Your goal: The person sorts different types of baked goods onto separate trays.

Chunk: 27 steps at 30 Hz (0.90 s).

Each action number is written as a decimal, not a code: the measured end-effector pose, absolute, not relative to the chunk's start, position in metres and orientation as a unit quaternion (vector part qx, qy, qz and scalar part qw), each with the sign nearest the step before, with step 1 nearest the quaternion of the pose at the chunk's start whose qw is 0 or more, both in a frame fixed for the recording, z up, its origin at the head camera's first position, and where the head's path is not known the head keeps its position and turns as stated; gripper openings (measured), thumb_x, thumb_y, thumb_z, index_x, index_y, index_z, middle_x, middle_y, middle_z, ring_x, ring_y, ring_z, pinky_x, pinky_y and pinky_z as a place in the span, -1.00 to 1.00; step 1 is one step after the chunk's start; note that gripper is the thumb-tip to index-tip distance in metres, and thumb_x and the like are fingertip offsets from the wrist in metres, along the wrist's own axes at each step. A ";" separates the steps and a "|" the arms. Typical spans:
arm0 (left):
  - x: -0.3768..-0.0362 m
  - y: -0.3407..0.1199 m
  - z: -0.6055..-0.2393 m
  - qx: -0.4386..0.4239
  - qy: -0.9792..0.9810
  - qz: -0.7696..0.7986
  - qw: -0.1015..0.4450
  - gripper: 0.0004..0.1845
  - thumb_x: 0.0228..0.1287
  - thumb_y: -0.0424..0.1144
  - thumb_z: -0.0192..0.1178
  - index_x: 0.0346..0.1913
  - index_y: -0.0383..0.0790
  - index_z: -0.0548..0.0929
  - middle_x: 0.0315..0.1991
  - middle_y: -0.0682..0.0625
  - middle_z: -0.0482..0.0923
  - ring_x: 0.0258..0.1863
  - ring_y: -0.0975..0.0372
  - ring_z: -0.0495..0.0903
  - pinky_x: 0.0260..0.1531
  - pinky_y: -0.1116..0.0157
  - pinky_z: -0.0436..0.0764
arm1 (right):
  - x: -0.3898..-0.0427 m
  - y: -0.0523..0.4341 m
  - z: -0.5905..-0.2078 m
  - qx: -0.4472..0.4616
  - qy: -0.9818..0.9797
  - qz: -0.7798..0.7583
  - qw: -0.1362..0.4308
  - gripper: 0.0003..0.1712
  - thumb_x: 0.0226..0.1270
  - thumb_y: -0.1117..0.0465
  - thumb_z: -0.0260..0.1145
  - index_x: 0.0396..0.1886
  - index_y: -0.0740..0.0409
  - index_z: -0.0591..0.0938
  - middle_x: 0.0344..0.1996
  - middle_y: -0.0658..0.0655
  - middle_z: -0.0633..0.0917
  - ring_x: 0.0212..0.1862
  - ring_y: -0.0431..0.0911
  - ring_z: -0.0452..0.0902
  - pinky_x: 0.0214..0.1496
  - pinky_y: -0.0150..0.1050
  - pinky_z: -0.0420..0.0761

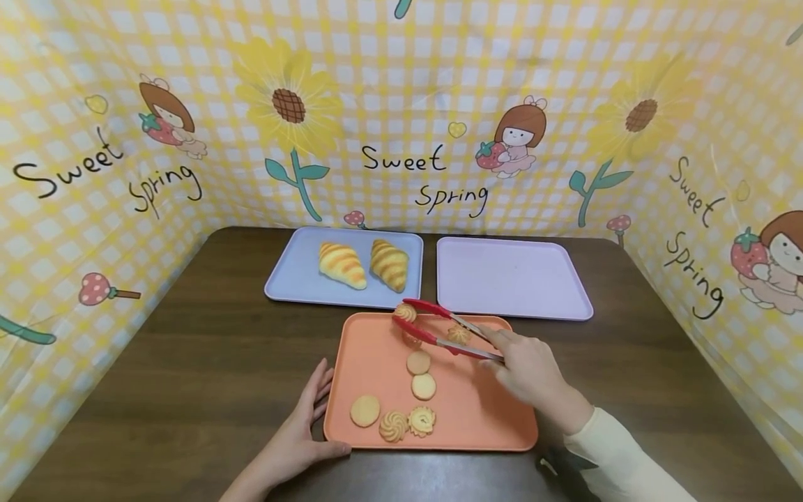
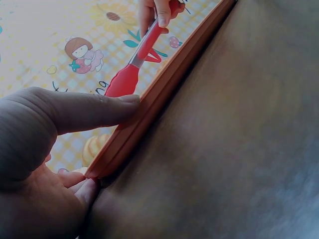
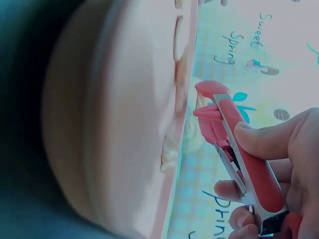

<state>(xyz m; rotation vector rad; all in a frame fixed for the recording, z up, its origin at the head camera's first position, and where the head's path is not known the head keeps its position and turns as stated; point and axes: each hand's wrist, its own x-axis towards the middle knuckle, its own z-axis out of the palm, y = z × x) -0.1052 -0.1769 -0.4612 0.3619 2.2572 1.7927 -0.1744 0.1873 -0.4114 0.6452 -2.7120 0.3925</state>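
Note:
My right hand [image 1: 533,369] grips red-and-steel food tongs [image 3: 251,154]. Between the tong tips sits a swirled cookie [image 1: 405,312], over the far rim of the orange tray [image 1: 477,418]. With its thumb on the front edge and its fingers along the left side, my left hand [image 1: 301,425] holds the tray's near left corner. On the tray lie plain round cookies [image 1: 423,386], a swirl cookie [image 1: 393,426] and a ring-shaped one [image 1: 422,421] near the front. Under the tongs are a star-shaped cookie [image 1: 459,335] and another, partly hidden.
Behind the orange tray stands a blue tray [image 1: 288,279] bearing two croissants [image 1: 341,265]. To its right is a lilac tray [image 1: 514,279] with nothing on it. A yellow checked cloth [image 1: 401,84] hangs around the back and sides of the dark wooden table [image 1: 207,362].

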 end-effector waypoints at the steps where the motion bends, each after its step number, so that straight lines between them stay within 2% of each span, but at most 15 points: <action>1: -0.105 -0.177 -0.461 0.124 0.771 0.613 0.117 0.38 -0.05 -0.39 0.57 0.60 -0.21 -0.32 0.54 -0.39 -0.19 0.51 -0.21 -0.11 0.19 0.63 0.19 | -0.175 0.189 -0.410 0.223 -0.951 0.139 0.164 -0.41 0.06 0.21 0.55 0.15 0.17 0.67 -0.19 0.16 0.75 -0.45 0.05 0.60 -0.46 -0.04 0.56; 11: -0.106 -0.177 -0.462 0.127 0.770 0.615 0.115 0.37 -0.05 -0.38 0.57 0.60 -0.21 -0.32 0.54 -0.39 -0.19 0.50 -0.22 -0.11 0.18 0.63 0.19 | -0.191 0.207 -0.402 0.187 -0.958 0.134 0.174 -0.42 0.11 0.19 0.51 0.17 0.24 0.65 -0.16 0.26 0.74 -0.34 0.19 0.66 -0.42 0.10 0.60; 27: -0.105 -0.180 -0.464 0.147 0.776 0.606 0.099 0.37 -0.04 -0.36 0.58 0.59 -0.24 -0.31 0.53 -0.42 -0.16 0.49 -0.25 -0.09 0.18 0.64 0.19 | -0.235 0.230 -0.415 0.099 -0.977 0.141 0.123 -0.41 0.25 0.16 0.40 0.24 0.31 0.57 -0.02 0.41 0.67 -0.11 0.35 0.62 -0.18 0.26 0.59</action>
